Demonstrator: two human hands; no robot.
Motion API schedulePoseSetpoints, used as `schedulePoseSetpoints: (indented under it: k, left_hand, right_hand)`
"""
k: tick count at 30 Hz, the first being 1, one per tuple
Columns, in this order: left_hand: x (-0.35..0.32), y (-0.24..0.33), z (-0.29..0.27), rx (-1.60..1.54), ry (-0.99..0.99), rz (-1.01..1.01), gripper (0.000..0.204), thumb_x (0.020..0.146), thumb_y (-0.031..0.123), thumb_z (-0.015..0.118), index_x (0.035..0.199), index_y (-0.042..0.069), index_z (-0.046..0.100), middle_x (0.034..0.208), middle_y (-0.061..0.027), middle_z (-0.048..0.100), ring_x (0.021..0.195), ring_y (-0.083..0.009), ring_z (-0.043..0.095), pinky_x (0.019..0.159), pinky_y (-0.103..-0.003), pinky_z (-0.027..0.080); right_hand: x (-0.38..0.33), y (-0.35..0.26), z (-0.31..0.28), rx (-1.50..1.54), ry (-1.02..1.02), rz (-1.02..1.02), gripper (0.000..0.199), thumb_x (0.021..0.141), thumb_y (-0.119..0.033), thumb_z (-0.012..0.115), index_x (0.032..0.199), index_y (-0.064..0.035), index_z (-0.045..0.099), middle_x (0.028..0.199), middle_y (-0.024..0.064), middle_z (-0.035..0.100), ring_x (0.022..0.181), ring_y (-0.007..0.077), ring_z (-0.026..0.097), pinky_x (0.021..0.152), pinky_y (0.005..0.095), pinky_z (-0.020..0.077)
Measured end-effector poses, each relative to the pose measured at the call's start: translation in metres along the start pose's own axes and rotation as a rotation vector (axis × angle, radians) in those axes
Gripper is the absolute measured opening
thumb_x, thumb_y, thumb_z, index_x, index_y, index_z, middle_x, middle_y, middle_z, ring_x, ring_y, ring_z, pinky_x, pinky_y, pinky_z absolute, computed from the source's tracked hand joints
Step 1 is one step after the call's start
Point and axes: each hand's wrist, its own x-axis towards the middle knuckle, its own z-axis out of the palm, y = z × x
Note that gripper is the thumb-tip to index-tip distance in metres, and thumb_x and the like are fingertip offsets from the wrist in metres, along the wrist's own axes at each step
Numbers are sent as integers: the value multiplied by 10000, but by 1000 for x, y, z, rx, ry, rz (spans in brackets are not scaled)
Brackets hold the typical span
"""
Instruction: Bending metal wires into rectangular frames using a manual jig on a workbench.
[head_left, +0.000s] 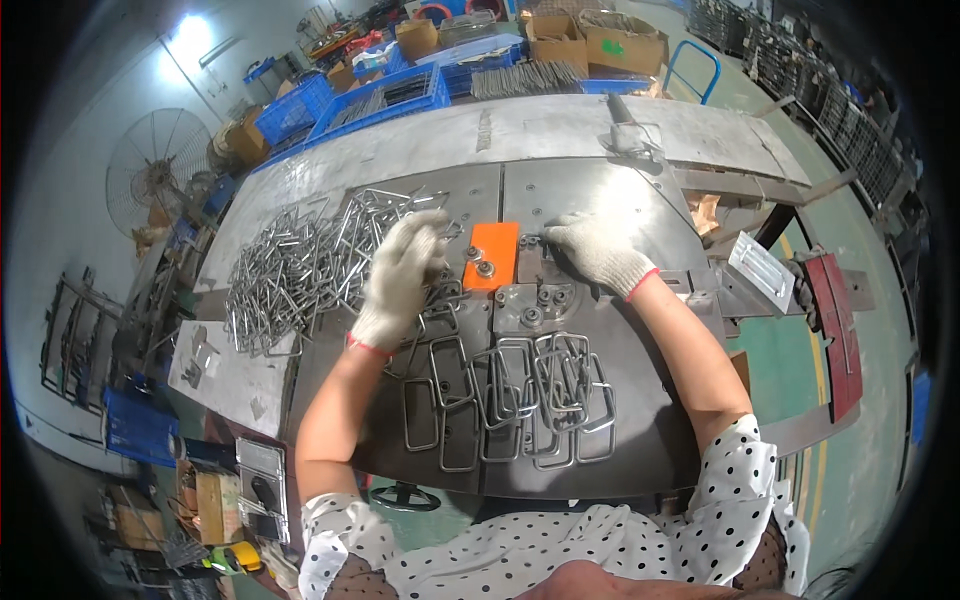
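My left hand (403, 270), in a white knit glove, is over the right edge of a heap of bent metal wire pieces (290, 260). Its fingers are curled, and what they hold, if anything, is hidden. Right of it, an orange plate (496, 245) with bolts lies beside a small metal bending fixture (538, 300). At the fixture's far right side is my gloved right hand (600, 250), fingers bent together and pointing left; I cannot make out anything between them. Closer to me, several rectangular wire loops (520, 385) lie overlapping on the steel table (640, 400).
Behind the table stand blue crates (385, 105) of metal parts and cardboard boxes (620, 48). A fan (158, 175) is at the left. On the right are a red metal piece (835, 320) and a blue trolley handle (705, 65). A handwheel (405, 497) sits below the table's front edge.
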Motion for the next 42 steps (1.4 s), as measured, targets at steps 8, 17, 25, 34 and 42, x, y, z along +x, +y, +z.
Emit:
schedulePoseSetpoints:
  k: [8, 17, 25, 34, 42]
  left_hand:
    - [42, -32, 63, -270, -156, -92, 247, 1078, 203, 561, 1217, 19, 651, 859, 30, 580, 686, -19, 471, 569, -194, 361]
    - [51, -29, 74, 287, -226, 284, 238, 1083, 166, 531, 1207, 0, 647, 890, -7, 602, 788, -77, 543, 697, -226, 451]
    - [50, -42, 116, 13, -368, 106, 223, 1062, 135, 538, 1192, -3, 656, 1050, -26, 672, 865, -70, 561, 768, -236, 472]
    - [52, -51, 127, -143, -396, -15, 208, 1071, 137, 544, 1201, 11, 647, 917, 15, 628, 735, -41, 497, 655, -211, 422]
    - [60, -44, 79, -340, -235, -13, 295, 1076, 254, 594, 1195, -16, 590, 751, 16, 495, 636, -69, 416, 570, -262, 372]
  right_hand:
    - [-4, -10, -4, -59, -121, 93, 329, 937, -177, 566, 1215, -216, 738, 1181, 100, 670, 1156, 300, 620, 938, 453, 495]
    - [-6, -12, -8, -33, -113, 133, 360, 924, -177, 576, 1232, -258, 743, 1175, 84, 673, 1148, 293, 622, 948, 450, 480]
    - [-6, -8, -5, -60, -108, 113, 379, 917, -188, 585, 1251, -291, 732, 1165, 72, 680, 1140, 284, 628, 937, 452, 486]
    - [-5, 0, 16, -130, -60, 114, 275, 935, -205, 552, 1125, -202, 751, 1138, 55, 699, 1120, 270, 643, 908, 435, 493]
    - [-7, -1, 11, -65, -6, 92, 340, 921, -190, 563, 1188, -271, 757, 1188, 28, 686, 1131, 264, 640, 913, 442, 495]
